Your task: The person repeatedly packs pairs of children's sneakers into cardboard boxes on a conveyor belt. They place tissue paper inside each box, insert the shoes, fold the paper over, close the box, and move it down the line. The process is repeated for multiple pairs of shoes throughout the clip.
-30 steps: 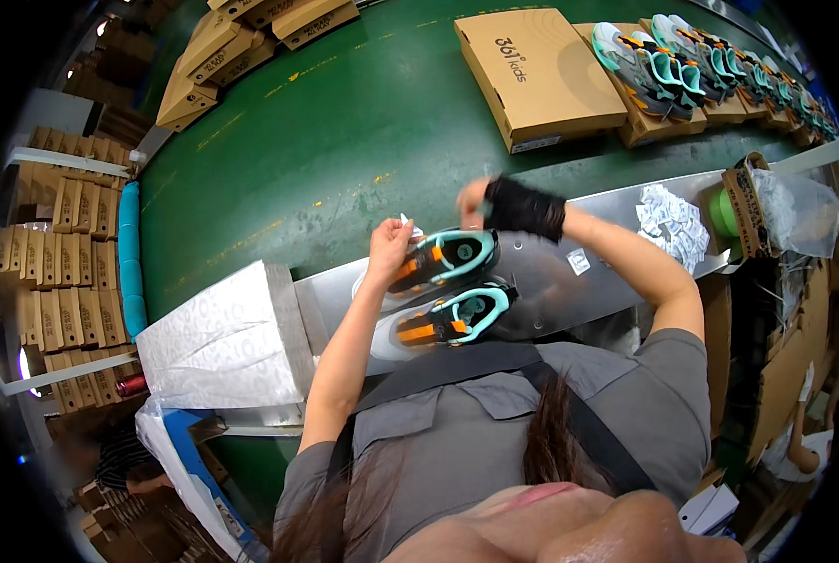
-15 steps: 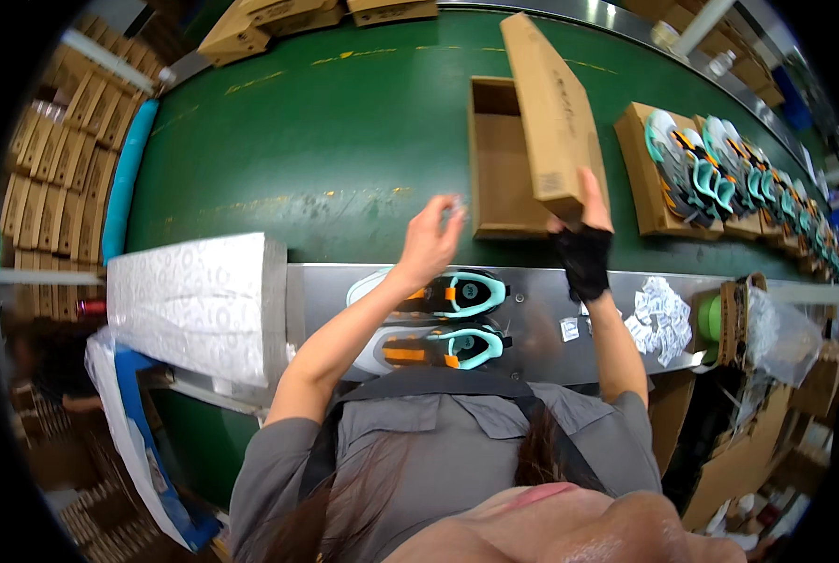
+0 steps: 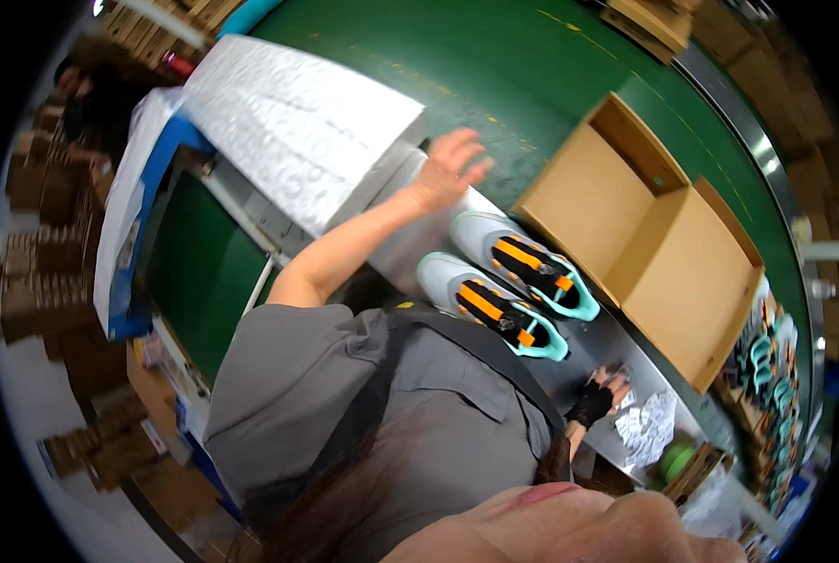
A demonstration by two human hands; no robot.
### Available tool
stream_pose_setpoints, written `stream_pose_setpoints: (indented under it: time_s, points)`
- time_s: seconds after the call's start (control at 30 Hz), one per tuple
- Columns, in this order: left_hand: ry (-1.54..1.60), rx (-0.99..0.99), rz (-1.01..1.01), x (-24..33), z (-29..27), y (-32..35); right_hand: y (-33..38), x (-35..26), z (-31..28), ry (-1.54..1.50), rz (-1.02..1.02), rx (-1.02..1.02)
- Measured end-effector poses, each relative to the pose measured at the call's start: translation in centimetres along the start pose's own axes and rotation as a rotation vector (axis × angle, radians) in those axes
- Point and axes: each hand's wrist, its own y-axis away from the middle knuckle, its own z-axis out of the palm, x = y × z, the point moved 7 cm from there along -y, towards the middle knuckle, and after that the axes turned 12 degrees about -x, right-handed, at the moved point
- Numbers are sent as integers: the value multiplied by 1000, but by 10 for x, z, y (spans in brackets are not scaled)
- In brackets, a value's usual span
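My left hand [image 3: 450, 172] is open and slightly blurred, its fingers spread above the corner of a stack of white patterned paper [image 3: 297, 122]. My right hand [image 3: 604, 396], in a black fingerless glove, is low over the metal ledge with bent fingers closed on what looks like a small white packet, beside a pile of such packets [image 3: 646, 427]. Between my hands a pair of grey sneakers with mint collars and orange straps lies on the ledge, one shoe [image 3: 522, 263] beyond the other [image 3: 490, 305]. Past them stands an open brown shoebox [image 3: 588, 197], its lid [image 3: 691, 291] folded back.
More sneakers [image 3: 776, 375] lie on boxes in a row at the right. A green round object [image 3: 679, 462] sits by the packet pile. The green belt [image 3: 494, 56] runs beyond the ledge. Another person [image 3: 100, 108] is at the far left, near stacked cartons.
My view has turned toward the left. The right hand has let go of the shoebox lid, now swung open, and dropped to the packets. My left hand has moved to the paper stack and spread its fingers.
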Motion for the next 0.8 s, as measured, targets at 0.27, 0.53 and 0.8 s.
stream_pose_setpoints:
  time_s: [0.27, 0.53, 0.8]
  points:
    - [-325, -420, -1192, -202, -132, 142, -2, 9, 3, -342, -187, 165]
    - [-635, -70, -1008, -215, -142, 136, 7, -37, -19, -305, -410, 323]
    - [-640, 56, -975, -231, -158, 131, 29, -63, -9, -89, -557, 297]
